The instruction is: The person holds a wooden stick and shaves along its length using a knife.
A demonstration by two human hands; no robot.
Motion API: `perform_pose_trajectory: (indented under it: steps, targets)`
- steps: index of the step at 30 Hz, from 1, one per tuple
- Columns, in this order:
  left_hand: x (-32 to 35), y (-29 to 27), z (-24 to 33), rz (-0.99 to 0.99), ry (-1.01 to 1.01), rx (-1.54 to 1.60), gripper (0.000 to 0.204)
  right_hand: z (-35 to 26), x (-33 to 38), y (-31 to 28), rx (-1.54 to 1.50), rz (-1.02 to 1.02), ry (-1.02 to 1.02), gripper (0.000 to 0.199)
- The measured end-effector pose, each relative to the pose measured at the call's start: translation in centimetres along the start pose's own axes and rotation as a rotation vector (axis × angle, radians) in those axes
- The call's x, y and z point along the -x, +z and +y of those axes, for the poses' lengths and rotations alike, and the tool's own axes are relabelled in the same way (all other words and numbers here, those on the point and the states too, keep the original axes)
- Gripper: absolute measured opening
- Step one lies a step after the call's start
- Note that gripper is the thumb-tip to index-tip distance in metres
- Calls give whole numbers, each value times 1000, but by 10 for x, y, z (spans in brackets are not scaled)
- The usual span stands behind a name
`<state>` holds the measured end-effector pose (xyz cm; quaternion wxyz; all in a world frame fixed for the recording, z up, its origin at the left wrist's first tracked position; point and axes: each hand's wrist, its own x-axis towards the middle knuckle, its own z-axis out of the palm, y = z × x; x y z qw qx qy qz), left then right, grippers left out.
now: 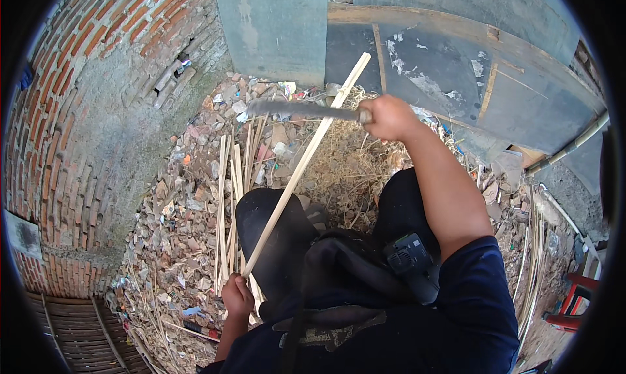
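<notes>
A long pale strip of split bamboo or wood [287,190] slants across my left knee, from low left up to the far middle. My left hand [237,294] is closed round its near end. In my right hand [390,118], closed on the handle, is a machete [290,109] with a long dark blade pointing left. The blade crosses the strip near its far end and is slightly blurred; whether it touches the strip I cannot tell. Several similar strips [228,204] lie on the rubble beside my left knee.
Broken brick and stone rubble [186,234] covers the ground, with shavings [345,159] between my knees. A brick wall [78,133] rises at left, grey panels [274,35] at the far side. More strips [535,270] lie at right near a red frame [574,302].
</notes>
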<state>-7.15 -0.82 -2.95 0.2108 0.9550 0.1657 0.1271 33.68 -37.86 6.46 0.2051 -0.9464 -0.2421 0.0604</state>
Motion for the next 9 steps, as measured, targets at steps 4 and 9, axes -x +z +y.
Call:
perform_pose_trajectory:
  steps: [4, 9]
  targets:
    - [-8, 0, 4, -16, 19, -67, 40, 22, 0, 8, 33, 150, 220, 32]
    - [-3, -3, 4, 3, 84, -32, 39, 7, 3, 1, 38, 35, 68, 38]
